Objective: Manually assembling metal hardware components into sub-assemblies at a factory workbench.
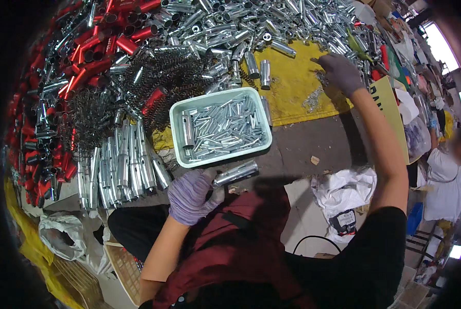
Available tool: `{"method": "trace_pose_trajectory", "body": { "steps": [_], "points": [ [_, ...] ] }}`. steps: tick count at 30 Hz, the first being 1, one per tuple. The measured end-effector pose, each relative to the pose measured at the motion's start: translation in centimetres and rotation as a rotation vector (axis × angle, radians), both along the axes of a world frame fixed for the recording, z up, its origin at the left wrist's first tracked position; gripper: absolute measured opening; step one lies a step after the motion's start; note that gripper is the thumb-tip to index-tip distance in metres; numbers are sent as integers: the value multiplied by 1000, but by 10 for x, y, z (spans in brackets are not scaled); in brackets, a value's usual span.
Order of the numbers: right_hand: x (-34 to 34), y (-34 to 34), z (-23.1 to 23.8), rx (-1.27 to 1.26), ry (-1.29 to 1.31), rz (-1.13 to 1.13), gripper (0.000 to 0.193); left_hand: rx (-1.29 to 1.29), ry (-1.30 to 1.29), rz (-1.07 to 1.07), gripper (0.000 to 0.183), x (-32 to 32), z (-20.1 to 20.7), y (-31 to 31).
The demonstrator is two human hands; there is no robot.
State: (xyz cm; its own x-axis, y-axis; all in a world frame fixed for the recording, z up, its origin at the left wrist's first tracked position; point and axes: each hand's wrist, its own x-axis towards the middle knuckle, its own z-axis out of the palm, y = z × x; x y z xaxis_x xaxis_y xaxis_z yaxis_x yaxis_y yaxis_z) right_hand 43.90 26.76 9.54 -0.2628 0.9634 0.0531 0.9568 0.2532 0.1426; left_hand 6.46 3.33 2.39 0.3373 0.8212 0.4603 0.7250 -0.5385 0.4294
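Note:
My left hand (pixel 193 196), in a lavender knit glove, is closed round the left end of a shiny silver metal tube (pixel 238 172) near the table's front edge. The tube lies nearly level, its right end tipped slightly up. Just beyond it stands a pale green plastic tub (pixel 175 129) full of small silver pins (pixel 225 126), with one wider tube (pixel 187 129) inside at the left. My right hand (pixel 340 74), in a greyish glove, reaches over a yellow cloth (pixel 287 77). Its fingers look apart, close to a scatter of tiny metal parts (pixel 313 98); nothing shows in them.
Silver tubes (pixel 220 36) heap up at the back, red tubes (pixel 99 67) at the left. Dark coil springs (pixel 163 77) pile beside the tub, near a row of long silver tubes (pixel 122 165). A yellow carton (pixel 392 113) stands right; another person (pixel 447 165) is beyond.

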Motion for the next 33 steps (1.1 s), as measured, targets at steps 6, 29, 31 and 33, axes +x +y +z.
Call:
{"method": "trace_pose_trajectory", "body": {
  "steps": [6,29,31,33],
  "points": [
    [0,10,-30,-96,-154,-98,21,4,9,6,36,2,0,0],
    [-7,-84,-4,-165,-126,315,21,-6,34,22,40,-2,-1,-2],
    [-4,-87,3,-186,-125,326,23,54,45,27,40,0,-1,-1],
    [8,-72,1,38,65,370,17,40,30,12,40,2,1,0]
  ]
}}
